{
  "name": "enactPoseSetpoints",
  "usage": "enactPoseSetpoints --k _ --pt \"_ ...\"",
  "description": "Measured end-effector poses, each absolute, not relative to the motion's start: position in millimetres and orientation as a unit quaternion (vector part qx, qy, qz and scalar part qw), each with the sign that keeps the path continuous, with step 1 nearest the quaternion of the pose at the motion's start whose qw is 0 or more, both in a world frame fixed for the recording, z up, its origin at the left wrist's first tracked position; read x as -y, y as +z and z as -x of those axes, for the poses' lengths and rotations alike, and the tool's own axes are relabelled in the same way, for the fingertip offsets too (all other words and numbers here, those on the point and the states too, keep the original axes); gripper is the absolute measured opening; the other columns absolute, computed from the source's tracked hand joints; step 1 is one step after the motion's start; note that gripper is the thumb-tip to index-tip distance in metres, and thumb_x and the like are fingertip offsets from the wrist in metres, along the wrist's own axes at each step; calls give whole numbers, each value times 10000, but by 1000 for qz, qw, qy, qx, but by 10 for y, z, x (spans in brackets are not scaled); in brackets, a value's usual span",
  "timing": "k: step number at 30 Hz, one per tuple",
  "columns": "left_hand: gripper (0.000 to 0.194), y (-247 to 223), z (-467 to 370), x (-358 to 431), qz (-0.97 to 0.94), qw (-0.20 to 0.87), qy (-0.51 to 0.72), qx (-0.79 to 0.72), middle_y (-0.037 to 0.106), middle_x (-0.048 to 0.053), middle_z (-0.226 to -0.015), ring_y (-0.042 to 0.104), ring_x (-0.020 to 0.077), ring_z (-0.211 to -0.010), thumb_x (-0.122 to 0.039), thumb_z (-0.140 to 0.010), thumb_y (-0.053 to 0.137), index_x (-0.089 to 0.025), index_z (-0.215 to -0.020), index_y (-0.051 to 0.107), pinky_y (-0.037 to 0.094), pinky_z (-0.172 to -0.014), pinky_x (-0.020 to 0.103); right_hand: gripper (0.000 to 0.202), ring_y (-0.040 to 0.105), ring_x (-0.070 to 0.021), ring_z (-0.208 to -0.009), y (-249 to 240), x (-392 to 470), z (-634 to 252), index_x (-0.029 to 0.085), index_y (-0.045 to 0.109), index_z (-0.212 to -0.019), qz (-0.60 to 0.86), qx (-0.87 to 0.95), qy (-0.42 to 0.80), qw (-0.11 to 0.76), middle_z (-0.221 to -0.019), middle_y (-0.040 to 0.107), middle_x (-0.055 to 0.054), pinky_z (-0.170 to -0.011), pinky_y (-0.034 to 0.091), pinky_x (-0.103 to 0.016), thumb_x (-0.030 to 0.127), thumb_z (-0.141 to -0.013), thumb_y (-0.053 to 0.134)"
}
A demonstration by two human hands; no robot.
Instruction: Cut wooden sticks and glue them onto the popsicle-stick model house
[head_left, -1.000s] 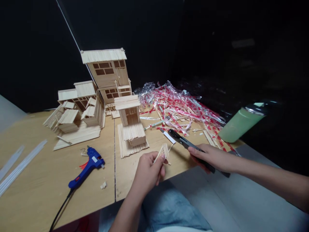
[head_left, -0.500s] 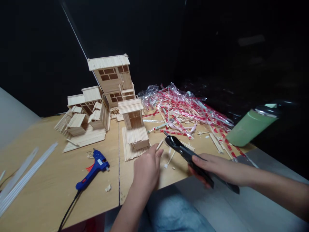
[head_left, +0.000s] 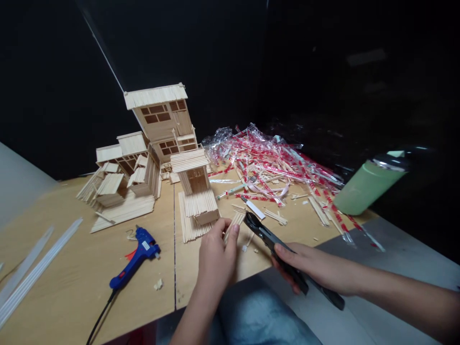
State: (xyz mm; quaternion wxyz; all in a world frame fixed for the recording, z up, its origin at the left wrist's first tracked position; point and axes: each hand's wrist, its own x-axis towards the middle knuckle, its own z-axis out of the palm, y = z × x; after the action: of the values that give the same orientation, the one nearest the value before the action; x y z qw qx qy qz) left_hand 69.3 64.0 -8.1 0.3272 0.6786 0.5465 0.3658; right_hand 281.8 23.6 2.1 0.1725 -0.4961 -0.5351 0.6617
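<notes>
Between the thumb and fingers of my left hand (head_left: 217,254) are several thin wooden sticks (head_left: 237,219), with their ends pointing up and to the right. My right hand (head_left: 312,263) is closed around the handles of black pliers (head_left: 264,235). The head of the pliers lies right beside the stick ends; whether the jaws touch them I cannot tell. Just behind my left hand stands a small model building (head_left: 201,203) made of wooden sticks. A white-handled craft knife (head_left: 255,209) rests on the table beyond the pliers.
A blue glue gun (head_left: 138,256) with a cord lies at left. Larger stick-built houses (head_left: 158,115) stand behind. Red-printed wrappers and sticks (head_left: 262,158) are heaped at the back. A green bottle (head_left: 368,184) stands at right. Long white strips (head_left: 39,273) lie far left.
The view has shifted slightly. More sticks now show in my left hand, where one was visible before. The pliers' head has come closer to them, and the craft knife shows more fully.
</notes>
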Motion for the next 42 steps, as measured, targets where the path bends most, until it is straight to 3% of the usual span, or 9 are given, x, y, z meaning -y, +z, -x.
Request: enactPoseSetpoints --k 5,13,25,32,38,42 --pt "251 -65 -673 -606 -696 291 347 -557 646 -10 -724 568 149 -650 -389 -957 483 -203 -867 625 353 -610 249 638 505 -94 -518 -13 -246 -2809 183 495 -781 484 536 670 171 -644 515 24 -525 393 -211 795 -869 336" --pt "174 -74 -663 -614 -738 206 358 -533 690 22 -882 619 161 -792 -295 -960 505 -213 -952 658 420 -703 246 666 496 -102 -507 -75 -264 -2905 167 539 -721 500 589 618 146 -592 537 4 -516 395 -208 762 -905 302" --pt "158 -222 -664 -557 -784 -21 353 -511 727 28 -946 655 140 -761 -257 -957 534 -220 -982 685 427 -679 227 608 540 -152 -538 200 -294 -2853 192 506 -729 557 683 465 89 -537 560 0 -557 387 -255 733 -924 311" --pt "152 -215 -690 -545 -775 -11 380 -505 734 33 -930 666 138 -763 -242 -957 528 -206 -959 675 447 -690 218 614 514 -146 -468 270 -302 -2776 196 551 -713 561 683 456 104 -454 526 9 -538 389 -267 714 -936 308" --pt "159 -212 -695 -542 -757 52 401 -513 706 37 -863 655 143 -756 -247 -959 518 -196 -925 665 451 -685 222 603 506 -133 -443 216 -324 -2750 202 498 -679 577 679 440 111 -442 501 21 -503 380 -256 732 -917 336" --pt "178 -206 -700 -567 -720 150 431 -523 692 33 -796 625 141 -680 -295 -942 549 -186 -888 678 450 -631 227 661 449 -108 -385 102 -337 -2765 209 451 -658 546 597 570 142 -452 441 48 -440 392 -243 823 -852 301"
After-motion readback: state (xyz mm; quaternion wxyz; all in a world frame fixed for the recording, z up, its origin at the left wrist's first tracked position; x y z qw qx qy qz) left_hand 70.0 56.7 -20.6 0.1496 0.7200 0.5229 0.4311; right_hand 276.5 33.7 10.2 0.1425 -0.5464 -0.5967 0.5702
